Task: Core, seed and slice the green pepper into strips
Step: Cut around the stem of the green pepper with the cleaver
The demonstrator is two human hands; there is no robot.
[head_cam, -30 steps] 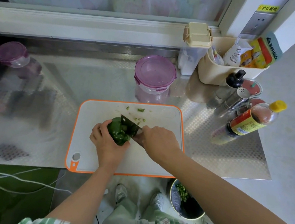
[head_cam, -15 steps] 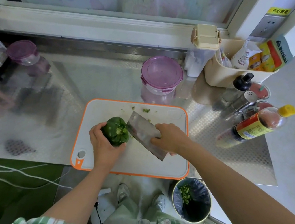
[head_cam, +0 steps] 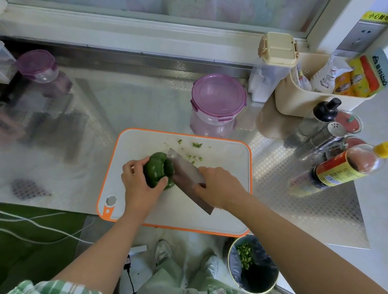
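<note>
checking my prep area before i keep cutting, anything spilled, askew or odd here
Only small things: green scraps lie scattered on the far part of the cutting board, beyond the cleaver, and white cables trail loose across the floor at left. The bottles at right look tilted, likely lens distortion.

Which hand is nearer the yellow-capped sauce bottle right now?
Right. The right hand, gripping the cleaver over the cutting board, lies left of the yellow-capped sauce bottle; the left hand, holding the green pepper, is farther left.

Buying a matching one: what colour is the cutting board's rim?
Orange, on the white cutting board; head view shows it.
</note>
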